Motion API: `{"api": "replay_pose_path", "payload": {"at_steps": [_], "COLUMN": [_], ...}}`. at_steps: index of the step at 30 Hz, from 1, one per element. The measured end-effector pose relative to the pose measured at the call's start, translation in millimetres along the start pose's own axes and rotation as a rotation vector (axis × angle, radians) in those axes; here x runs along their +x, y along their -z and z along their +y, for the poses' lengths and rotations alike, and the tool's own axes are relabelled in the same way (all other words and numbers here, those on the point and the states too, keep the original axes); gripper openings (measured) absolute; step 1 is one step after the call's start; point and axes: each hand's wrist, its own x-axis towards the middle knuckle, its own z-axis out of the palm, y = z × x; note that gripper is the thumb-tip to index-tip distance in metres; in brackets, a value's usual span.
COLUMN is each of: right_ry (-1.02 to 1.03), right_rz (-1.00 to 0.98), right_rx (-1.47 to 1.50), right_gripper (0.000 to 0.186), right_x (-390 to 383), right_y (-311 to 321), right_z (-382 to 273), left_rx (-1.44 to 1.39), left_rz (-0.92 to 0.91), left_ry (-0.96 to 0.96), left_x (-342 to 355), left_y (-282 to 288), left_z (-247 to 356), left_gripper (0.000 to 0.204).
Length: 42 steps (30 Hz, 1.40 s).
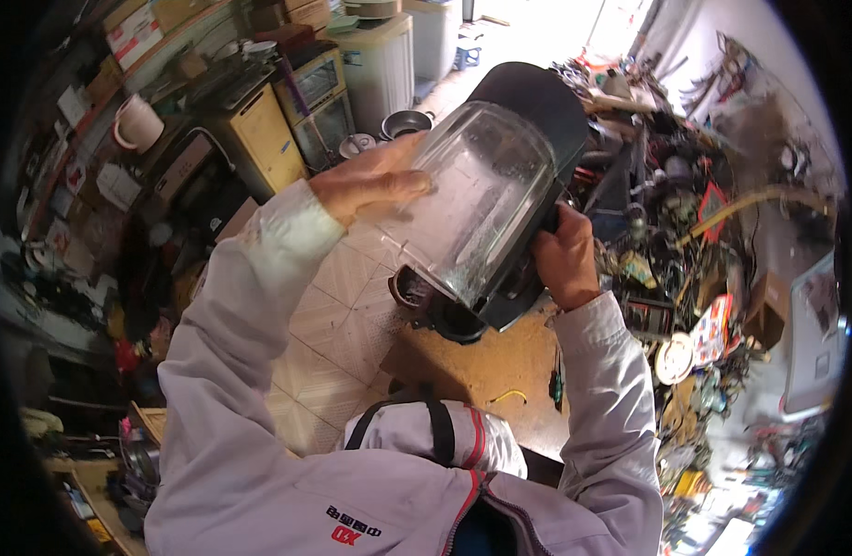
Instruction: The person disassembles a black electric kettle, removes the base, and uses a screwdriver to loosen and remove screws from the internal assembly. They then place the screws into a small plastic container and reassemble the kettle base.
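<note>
A black appliance with a clear plastic container is held up in front of me, tilted, its rounded black top to the far right. My left hand grips the left side of the clear container, its thumb along the wall and other fingers partly hidden. On the opposite side, my right hand is closed around the black body's edge. Specks and smudges mark the clear wall. Under its lower end sits a dark round pot-like thing, partly covered by the appliance.
A wooden board below bears a short yellow curved piece and a green-handled tool. Piled tools and parts crowd the right. A yellow cabinet and a metal pan stand far left of the appliance, beyond the tiled floor.
</note>
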Motion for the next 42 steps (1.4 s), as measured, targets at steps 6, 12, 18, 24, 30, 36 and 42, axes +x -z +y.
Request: {"api": "replay_pose_path", "payload": {"at_steps": [6,12,18,24,30,36,42], "right_ry": [0.206,0.337,0.371,0.445,0.425,0.384,0.353], "right_rz": [0.120,0.246,0.322,0.351,0.352,0.289,0.253], "right_rx": [-0.379,-0.609,-0.629,-0.686,-0.650,-0.628,-0.758], "right_gripper": [0.030,0.037,0.032,0.031,0.030,0.029,0.045], "right_x": [80.7,115.6,131.6,136.0,127.5,83.9,-11.9], "right_y": [-43.1,-72.1,-79.3,-81.2,-78.2,-51.3,5.0], "right_z": [-37.3,-65.5,-61.2,-57.2,-55.3,-57.7,-28.1], "left_rx": [0.507,0.480,0.659,0.565,0.506,0.247,0.243], "left_rz": [0.184,0.305,0.266,0.213,0.173,0.084,-0.026], "left_ry": [-0.205,-0.411,-0.544,-0.667,-0.662,-0.579,-0.574], "left_x": [14.9,29.1,40.2,53.0,57.3,44.0,49.3], "left_y": [57.3,91.5,113.7,120.3,111.6,66.8,-13.3], "left_z": [31.6,40.9,54.5,44.3,39.3,25.3,-32.6], "left_gripper": [0.130,0.147,0.146,0.144,0.140,0.138,0.142]}}
